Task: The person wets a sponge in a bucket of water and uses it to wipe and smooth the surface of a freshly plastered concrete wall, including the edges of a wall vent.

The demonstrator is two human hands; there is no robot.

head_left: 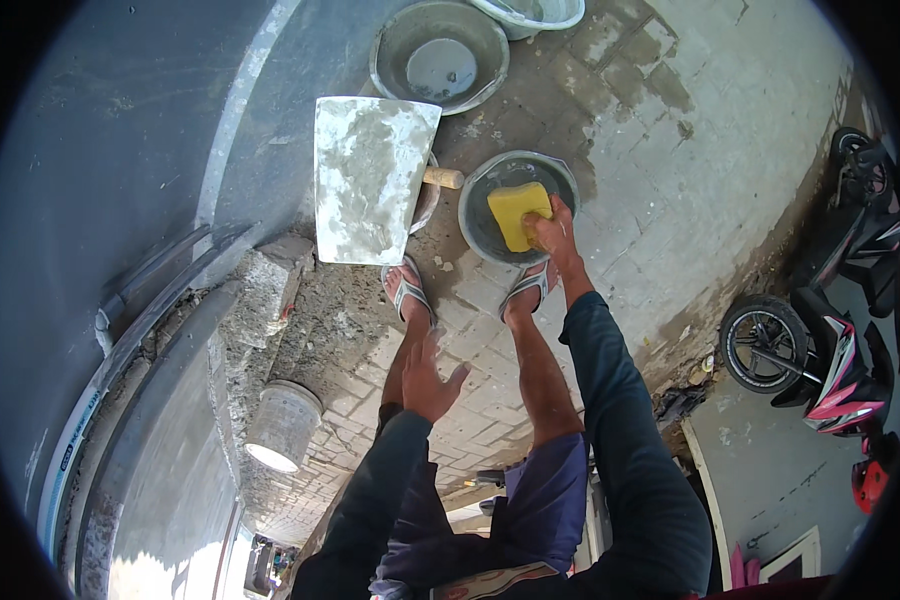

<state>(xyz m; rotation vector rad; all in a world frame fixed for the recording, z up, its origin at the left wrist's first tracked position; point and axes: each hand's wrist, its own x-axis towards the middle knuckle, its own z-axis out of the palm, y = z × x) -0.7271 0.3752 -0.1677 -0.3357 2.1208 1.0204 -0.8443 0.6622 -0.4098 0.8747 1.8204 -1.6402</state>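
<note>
Right hand [552, 230] closed on yellow sponge [515, 205], gripping its right edge. Sponge within the rim of near basin [473, 222]; can't tell if it touches the contents. Left hand [430, 388] bare, fingers extended, thumb out, in front of left shin. White board [370, 180], grey-smeared, left of near basin; wooden handle [443, 178] pokes out from its right edge. Far basin [390, 50] beyond board. Bucket [282, 428] lower left, tilted in view. Motorbike [835, 350] far right.
</note>
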